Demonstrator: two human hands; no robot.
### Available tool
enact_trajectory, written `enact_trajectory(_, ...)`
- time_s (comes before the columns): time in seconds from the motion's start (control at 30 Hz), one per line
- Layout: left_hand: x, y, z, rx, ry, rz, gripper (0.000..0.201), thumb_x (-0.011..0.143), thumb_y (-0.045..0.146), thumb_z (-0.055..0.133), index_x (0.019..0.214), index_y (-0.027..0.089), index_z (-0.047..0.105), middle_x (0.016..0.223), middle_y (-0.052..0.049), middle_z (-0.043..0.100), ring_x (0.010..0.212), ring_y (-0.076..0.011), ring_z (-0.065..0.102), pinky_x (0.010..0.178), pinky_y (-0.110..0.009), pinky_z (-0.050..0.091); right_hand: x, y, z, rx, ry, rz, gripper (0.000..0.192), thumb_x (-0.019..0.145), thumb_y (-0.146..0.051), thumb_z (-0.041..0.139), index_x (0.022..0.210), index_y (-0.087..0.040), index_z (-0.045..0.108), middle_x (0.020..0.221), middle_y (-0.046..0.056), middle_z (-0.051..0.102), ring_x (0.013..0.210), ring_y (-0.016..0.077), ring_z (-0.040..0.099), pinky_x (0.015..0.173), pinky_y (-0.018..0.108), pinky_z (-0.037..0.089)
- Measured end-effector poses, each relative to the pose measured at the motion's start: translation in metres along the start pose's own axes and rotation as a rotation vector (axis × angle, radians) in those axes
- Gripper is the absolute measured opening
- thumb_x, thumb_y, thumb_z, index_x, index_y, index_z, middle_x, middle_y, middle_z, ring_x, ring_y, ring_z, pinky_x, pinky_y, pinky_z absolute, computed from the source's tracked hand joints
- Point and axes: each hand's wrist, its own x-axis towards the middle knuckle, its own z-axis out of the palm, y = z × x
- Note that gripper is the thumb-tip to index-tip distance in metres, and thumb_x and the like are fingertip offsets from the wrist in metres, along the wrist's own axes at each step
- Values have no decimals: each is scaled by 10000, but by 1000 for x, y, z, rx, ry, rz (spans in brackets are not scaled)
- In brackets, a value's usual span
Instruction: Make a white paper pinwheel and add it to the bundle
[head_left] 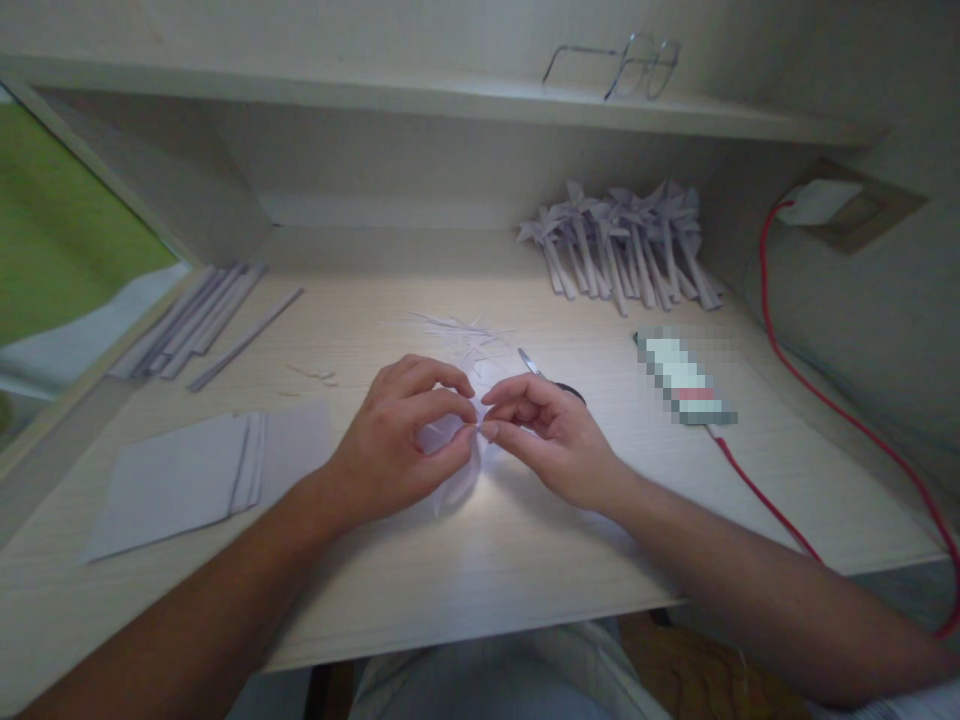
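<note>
Near the middle of the desk, my left hand (409, 425) and my right hand (559, 440) meet fingertip to fingertip over a piece of white paper (459, 488). Both thumbs and forefingers pinch the paper at its centre, and its folds are partly hidden behind the fingers. Just beyond the hands lie thin white paper strips (469, 330) in a loose heap. Scissors (529, 362) rest behind my right hand, with one blade tip and part of a dark handle showing.
White sheets (176, 480) and folded paper sticks (199, 315) lie on the left. Several paper pinwheels (615, 240) lean together at the back right. A phone (682, 380) trails a red cable (847, 390) on the right. Glasses (645, 68) sit on the overhead shelf (420, 95).
</note>
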Motion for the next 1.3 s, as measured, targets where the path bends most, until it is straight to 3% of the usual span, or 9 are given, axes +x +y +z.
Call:
enact_trajectory(0.13, -1, -1, 1, -23, 63, -17, 106, 841, 122, 697, 909, 202, 713, 1012, -67, 698, 983, -229, 632, 904, -421, 494, -1, 0, 0, 23, -26, 34, 353, 833, -192, 769, 1147, -217, 608, 798, -13, 704, 756, 150, 661, 736, 306, 525)
enact_trajectory(0.23, -1, -2, 2, -55, 87, -47, 101, 848, 124, 695, 912, 199, 717, 1016, -67, 688, 1000, -225, 632, 917, -402, 497, 0, 1, -1, -30, -17, 0, 295, 844, -166, 738, 1111, -209, 621, 801, -12, 697, 753, 147, 655, 741, 306, 528)
enact_trajectory(0.4, -1, -5, 3, -132, 78, -107, 102, 866, 137, 686, 932, 199, 733, 1043, -64, 671, 1020, -211, 640, 925, -372, 504, 1, -3, -4, -300, 109, -123, 163, 868, -205, 740, 1018, -217, 677, 919, 13, 683, 826, 155, 645, 717, 293, 518)
enact_trajectory(0.5, -1, -6, 3, -151, 68, -113, 98, 866, 134, 682, 924, 197, 731, 1044, -63, 668, 1018, -209, 639, 921, -371, 505, 1, -7, -5, -440, 102, -219, 38, 903, -194, 710, 937, -211, 712, 881, 14, 694, 816, 158, 640, 715, 302, 495)
enact_trajectory(0.6, -1, -5, 2, -151, 58, -107, 98, 858, 124, 676, 906, 193, 725, 1042, -65, 669, 1022, -212, 639, 927, -376, 502, 0, -9, -5, -506, 89, -282, 35, 907, -173, 705, 911, -201, 725, 836, 11, 701, 792, 157, 641, 738, 314, 488)
enact_trajectory(1.1, 0, -2, 5, -189, 2, -84, 130, 840, 130, 681, 919, 218, 734, 1042, -69, 688, 1033, -223, 646, 927, -385, 522, -2, -7, -5, -558, 55, -328, 57, 904, -224, 709, 852, -215, 687, 802, 18, 694, 769, 178, 648, 746, 341, 505)
enact_trajectory(1.23, 0, 0, 2, -168, 25, -113, 157, 853, 163, 694, 984, 238, 739, 1095, -67, 686, 1098, -229, 637, 993, -392, 503, -1, -9, -6, -534, 99, -354, 58, 885, -206, 725, 854, -233, 684, 981, 55, 702, 952, 217, 662, 869, 387, 520)
enact_trajectory(1.3, 0, -1, 0, -175, 27, -157, 314, 832, 178, 721, 1137, 250, 701, 1178, -69, 677, 1154, -237, 624, 1036, -409, 486, -1, -8, -6, -520, 121, -362, 72, 882, -185, 721, 856, -233, 674, 1090, 71, 705, 1043, 231, 660, 932, 410, 508)
